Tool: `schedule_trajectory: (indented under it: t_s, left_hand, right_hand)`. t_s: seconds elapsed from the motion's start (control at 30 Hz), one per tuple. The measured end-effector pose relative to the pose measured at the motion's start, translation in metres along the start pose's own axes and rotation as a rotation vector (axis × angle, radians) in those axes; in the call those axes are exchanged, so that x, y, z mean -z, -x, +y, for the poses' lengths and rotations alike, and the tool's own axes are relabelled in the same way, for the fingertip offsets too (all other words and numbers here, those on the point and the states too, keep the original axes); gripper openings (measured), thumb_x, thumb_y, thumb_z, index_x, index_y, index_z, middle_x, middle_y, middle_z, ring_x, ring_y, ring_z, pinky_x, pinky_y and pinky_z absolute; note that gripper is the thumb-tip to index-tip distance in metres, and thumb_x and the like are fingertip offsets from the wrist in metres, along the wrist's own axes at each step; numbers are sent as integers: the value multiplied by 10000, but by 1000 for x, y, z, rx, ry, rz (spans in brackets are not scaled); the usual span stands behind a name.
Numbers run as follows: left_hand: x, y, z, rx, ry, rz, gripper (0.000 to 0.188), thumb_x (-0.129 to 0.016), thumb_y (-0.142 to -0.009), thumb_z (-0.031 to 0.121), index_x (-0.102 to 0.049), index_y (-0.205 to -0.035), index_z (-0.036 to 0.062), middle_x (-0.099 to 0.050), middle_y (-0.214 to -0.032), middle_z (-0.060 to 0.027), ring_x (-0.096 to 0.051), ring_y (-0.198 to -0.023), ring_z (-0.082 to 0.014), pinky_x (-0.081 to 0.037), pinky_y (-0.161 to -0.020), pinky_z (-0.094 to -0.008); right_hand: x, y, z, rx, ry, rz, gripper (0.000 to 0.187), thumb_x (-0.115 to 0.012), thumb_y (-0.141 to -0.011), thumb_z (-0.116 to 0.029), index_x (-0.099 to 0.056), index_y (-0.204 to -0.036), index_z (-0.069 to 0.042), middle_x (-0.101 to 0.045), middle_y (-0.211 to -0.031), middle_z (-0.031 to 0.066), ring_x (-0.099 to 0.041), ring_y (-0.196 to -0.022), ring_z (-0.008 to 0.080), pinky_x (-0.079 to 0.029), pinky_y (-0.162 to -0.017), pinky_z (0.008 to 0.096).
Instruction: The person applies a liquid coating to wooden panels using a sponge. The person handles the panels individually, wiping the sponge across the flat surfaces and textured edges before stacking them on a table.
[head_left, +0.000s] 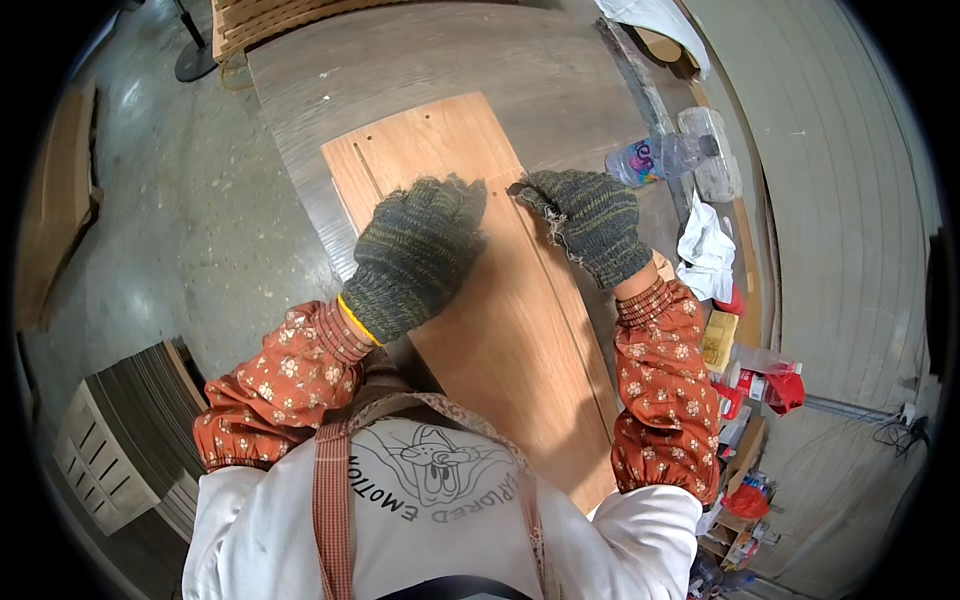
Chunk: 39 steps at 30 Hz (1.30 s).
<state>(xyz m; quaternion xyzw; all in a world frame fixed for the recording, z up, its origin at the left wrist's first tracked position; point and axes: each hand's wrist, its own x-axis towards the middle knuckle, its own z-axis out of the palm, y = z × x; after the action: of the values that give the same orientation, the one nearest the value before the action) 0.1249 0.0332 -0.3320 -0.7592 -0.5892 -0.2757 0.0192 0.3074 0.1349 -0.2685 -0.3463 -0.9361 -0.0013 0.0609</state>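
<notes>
Left hand (pixel 415 255) was held flat over the board (pixel 530 370) on the table (pixel 560 65); right hand (pixel 592 222) was curled at the board's edge, grip unclear. Rightward, space was taken by bottle (pixel 648 160) and cloth (pixel 706 250).

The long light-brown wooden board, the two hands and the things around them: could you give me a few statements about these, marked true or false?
1. The left hand, in a dark green-striped knit glove, is over the long light-brown wooden board. True.
2. The right hand is bare. False: it wears a dark green-striped knit glove too.
3. A clear plastic bottle with a colourful label is to the right of the board. True.
4. The rust-red cloth sleeves are plain. False: they carry a pale printed pattern.
</notes>
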Motion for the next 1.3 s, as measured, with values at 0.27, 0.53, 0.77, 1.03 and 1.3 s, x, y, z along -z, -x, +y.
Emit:
schedule_trajectory:
  t_s: [0.27,0.53,0.77,1.03,1.3]
  left_hand:
    - [-5,-4,-4,21,48,-27,451,-541,-846,279,-466,-1229,55,-549,-1099,-153,-518,-1002,-321,-416,-839,-436]
    - [-2,-8,3,-13,7,11,420,-516,-867,283,-491,-1211,43,-561,-1092,-158,-523,-990,-324,-418,-825,-438]
    - [-8,-5,2,-13,-98,13,426,-498,-886,299,-489,-1230,47,-561,-1132,-168,-523,-1031,-329,-393,-897,-435]
    - [-7,-9,1,-20,-127,-38,427,-484,-895,337,-507,-1230,74,-559,-1168,-148,-517,-1079,-305,-362,-969,-406]
    - [-13,-8,-14,-77,-130,-19,436,-458,-897,372,-514,-1227,92,-563,-1158,-143,-515,-1056,-319,-395,-915,-413]
  right_hand:
    - [-3,15,5,-22,-39,-67,292,-474,-868,-363,-671,-935,-159,-649,-837,109,-617,-756,293,-465,-683,398]
    - [-2,71,13,-30,-57,-69,291,-468,-872,-366,-672,-913,-162,-654,-816,80,-620,-730,261,-469,-666,373]
    - [-11,144,19,-39,-89,-50,241,-492,-867,-342,-670,-949,-200,-658,-818,46,-616,-686,218,-467,-628,331]
    - [-3,230,6,-17,-59,44,218,-507,-846,-245,-658,-1003,-254,-660,-876,-3,-620,-722,195,-477,-613,318]
    - [3,304,4,-68,-8,-152,309,-517,-801,-178,-614,-1088,-244,-625,-1023,4,-597,-892,203,-478,-734,341]
